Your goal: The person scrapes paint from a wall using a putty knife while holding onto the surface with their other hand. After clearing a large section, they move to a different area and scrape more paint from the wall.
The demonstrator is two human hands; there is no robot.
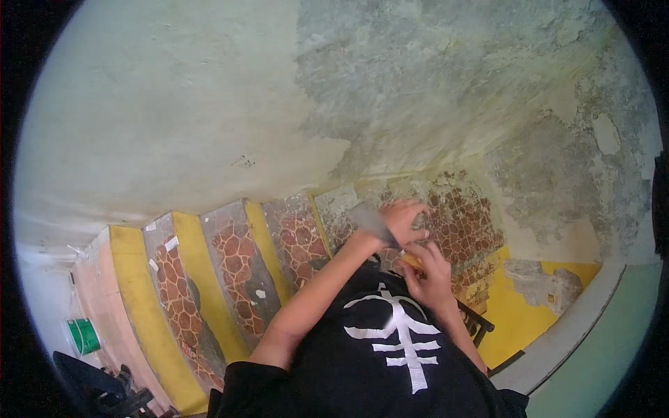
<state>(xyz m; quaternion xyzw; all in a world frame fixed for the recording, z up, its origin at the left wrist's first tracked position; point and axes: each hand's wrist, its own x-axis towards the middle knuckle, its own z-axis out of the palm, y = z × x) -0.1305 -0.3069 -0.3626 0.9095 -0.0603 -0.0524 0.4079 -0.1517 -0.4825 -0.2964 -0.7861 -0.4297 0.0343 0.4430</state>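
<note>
Both hands are up in front of the chest, close together but not touching, over the top steps of the stairs [240,261] where they meet the wall [432,90].

The left hand [406,219] is the farther one, arm stretched out. Its fingers are curled in and clamped on a grey flat piece [365,218] that sticks out from the wrist side of the hand (thin, blade-like, can't tell what it is exactly).

The right hand [430,277] sits just below it, nearer the body, fingers bent. A small yellow-orange bit [411,261] shows at its fingertips. Can't tell whether it's gripped or only touched.

The stairs have yellow risers w/ brown stone-pattern treads, and the paint on the wall is patchy and peeling. A black T-shirt [390,369] w/ a white print fills the bottom of the view. A green thing [83,336] and a dark chair [97,390] are at the foot of the stairs, well apart from the hands.
</note>
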